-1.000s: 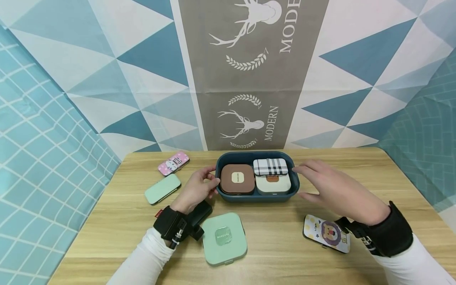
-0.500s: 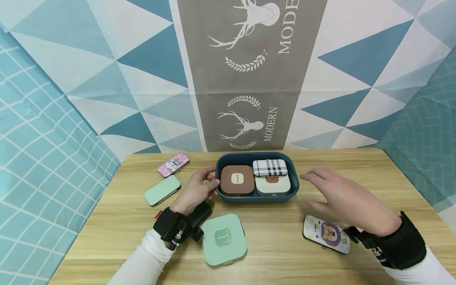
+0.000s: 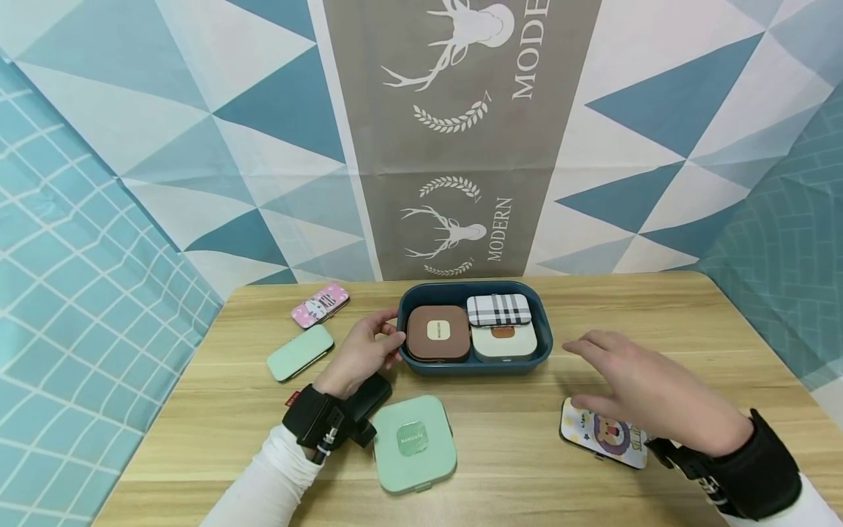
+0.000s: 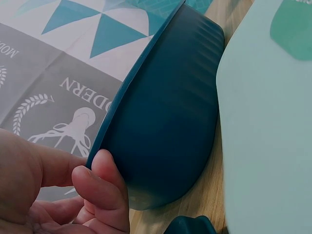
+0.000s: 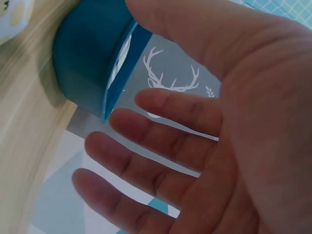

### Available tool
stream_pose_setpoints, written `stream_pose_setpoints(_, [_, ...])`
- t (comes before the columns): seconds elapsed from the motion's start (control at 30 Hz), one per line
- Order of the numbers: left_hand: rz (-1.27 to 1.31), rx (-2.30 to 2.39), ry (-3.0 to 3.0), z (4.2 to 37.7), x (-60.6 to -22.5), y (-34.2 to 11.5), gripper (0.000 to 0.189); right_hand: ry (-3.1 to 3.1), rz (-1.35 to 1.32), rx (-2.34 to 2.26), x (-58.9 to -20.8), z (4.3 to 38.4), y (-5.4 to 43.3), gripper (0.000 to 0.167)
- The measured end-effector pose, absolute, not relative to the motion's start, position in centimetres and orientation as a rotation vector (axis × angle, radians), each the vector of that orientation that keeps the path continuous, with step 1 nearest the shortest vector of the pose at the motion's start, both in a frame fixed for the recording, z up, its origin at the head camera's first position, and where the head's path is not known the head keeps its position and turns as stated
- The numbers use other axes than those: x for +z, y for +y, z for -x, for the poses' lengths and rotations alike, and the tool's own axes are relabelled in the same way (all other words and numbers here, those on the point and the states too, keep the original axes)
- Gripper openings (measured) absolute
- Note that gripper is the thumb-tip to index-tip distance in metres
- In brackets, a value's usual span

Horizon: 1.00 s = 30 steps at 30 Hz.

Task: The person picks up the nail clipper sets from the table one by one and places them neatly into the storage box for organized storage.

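Note:
A dark blue storage bin (image 3: 477,369) stands at the middle back of the table. My left hand (image 3: 361,351) pinches its left rim, and the left wrist view shows the curled fingers (image 4: 100,187) at the bin's edge. Inside the bin are a brown square manicure case (image 3: 421,351), a cream case (image 3: 507,347) and a plaid case (image 3: 490,311) lying partly over the cream one. My right hand (image 3: 648,384) hovers right of the bin with fingers spread and nothing in it. Beneath it lies a lion-print case (image 3: 586,428), partly covered by the hand.
A mint square manicure case (image 3: 415,468) lies in front of the bin. Farther left on the wooden table (image 3: 514,468) are a slim mint case (image 3: 299,354) and a pink cartoon case (image 3: 320,304). A patterned cloth backdrop (image 3: 454,154) rises behind the table.
My right hand has drawn away from the bin's right end, moving right and toward me over the lion-print case. The left hand and the bin stay where they were.

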<state>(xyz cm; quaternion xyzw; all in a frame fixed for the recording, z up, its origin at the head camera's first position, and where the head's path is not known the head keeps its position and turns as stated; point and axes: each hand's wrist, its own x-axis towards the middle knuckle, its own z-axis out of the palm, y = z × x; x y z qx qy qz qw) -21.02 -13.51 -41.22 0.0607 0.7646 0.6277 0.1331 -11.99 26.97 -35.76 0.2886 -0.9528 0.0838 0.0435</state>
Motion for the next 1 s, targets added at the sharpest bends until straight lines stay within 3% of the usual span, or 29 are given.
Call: stream_pose_setpoints(1.0, [-0.175,1.811,2.215,21.1,-41.2,-13.5,0.053,-3.432,-0.651,0.391,-37.7,12.5,27.0,0.079])
